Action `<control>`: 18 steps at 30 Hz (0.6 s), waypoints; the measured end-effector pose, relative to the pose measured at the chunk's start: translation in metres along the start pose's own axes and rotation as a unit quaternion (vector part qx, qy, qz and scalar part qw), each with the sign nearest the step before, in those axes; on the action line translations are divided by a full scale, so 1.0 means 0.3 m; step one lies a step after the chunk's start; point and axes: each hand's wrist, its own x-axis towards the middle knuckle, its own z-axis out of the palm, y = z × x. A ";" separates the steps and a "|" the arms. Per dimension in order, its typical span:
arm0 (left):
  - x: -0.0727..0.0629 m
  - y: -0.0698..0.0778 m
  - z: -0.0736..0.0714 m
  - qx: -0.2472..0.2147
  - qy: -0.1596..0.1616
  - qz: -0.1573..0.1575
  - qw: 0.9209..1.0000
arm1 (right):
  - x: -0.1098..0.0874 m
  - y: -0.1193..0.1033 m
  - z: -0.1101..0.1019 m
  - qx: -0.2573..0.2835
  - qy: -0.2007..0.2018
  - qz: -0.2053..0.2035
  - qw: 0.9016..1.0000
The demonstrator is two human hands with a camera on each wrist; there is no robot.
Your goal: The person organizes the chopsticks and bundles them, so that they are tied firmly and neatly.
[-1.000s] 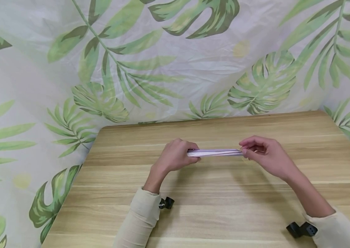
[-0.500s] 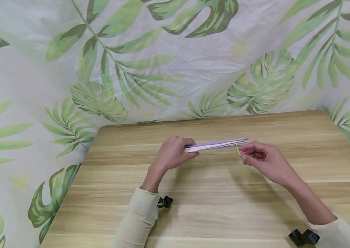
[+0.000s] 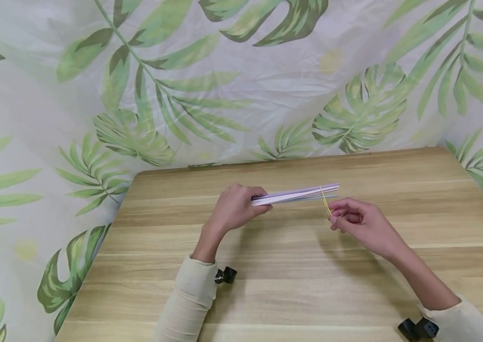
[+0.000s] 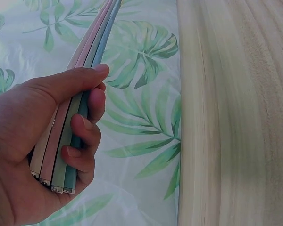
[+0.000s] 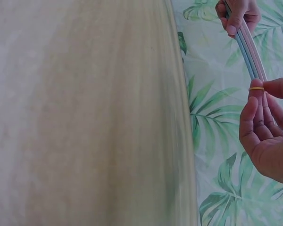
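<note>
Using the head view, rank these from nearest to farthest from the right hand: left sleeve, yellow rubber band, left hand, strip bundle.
1. Yellow rubber band: pinched by the right hand.
2. Strip bundle: extends leftward from near the fingertips.
3. Left hand: grips the bundle's far end.
4. Left sleeve: lower left, below the left hand.

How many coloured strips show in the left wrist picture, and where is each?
4, side by side in the left hand: left to right, pale strip, pink strip, green strip and blue strip. More may be hidden.
</note>
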 end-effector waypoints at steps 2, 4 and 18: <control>0.001 0.001 -0.002 0.000 0.002 0.002 1.000 | 0.001 0.004 0.001 -0.002 -0.001 0.003 1.000; 0.001 0.002 -0.003 -0.001 0.002 0.005 1.000 | 0.002 0.010 0.003 0.000 -0.005 0.002 1.000; -0.004 -0.001 -0.006 -0.016 0.007 0.010 1.000 | 0.014 0.043 -0.003 0.029 -0.042 0.015 0.999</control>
